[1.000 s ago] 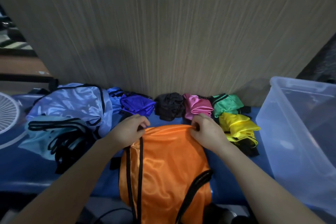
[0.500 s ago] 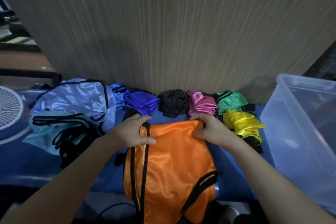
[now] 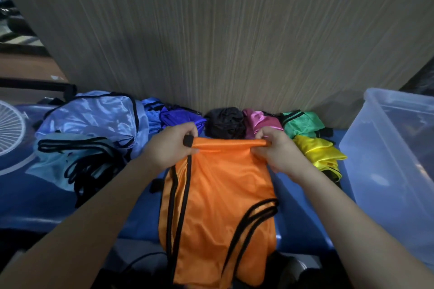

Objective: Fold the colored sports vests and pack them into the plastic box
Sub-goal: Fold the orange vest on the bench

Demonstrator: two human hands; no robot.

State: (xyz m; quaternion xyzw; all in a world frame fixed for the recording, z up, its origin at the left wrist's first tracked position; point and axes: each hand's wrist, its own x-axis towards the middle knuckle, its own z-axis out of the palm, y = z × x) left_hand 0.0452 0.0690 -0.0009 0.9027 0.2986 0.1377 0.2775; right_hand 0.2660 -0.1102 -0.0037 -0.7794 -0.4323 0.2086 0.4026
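An orange vest (image 3: 218, 206) with black trim lies lengthwise on the blue table, its near end hanging over the front edge. My left hand (image 3: 170, 145) grips the far left corner and my right hand (image 3: 274, 150) pinches the far right corner, with the far edge rolled into a narrow band between them. Behind it, rolled vests line the wall: purple (image 3: 178, 118), black (image 3: 225, 122), pink (image 3: 260, 121), green (image 3: 301, 122) and yellow (image 3: 319, 152). The clear plastic box (image 3: 394, 148) stands at the right.
A pale blue vest (image 3: 94, 117) and a teal vest (image 3: 70, 159) with black straps lie in a heap at the left. A white fan grille (image 3: 9, 126) shows at the far left edge. A wood-grain panel (image 3: 211, 30) rises right behind the table.
My hands have lifted the orange vest's far edge and rolled it toward me into a narrow band; half a second ago they lay flat on the cloth.
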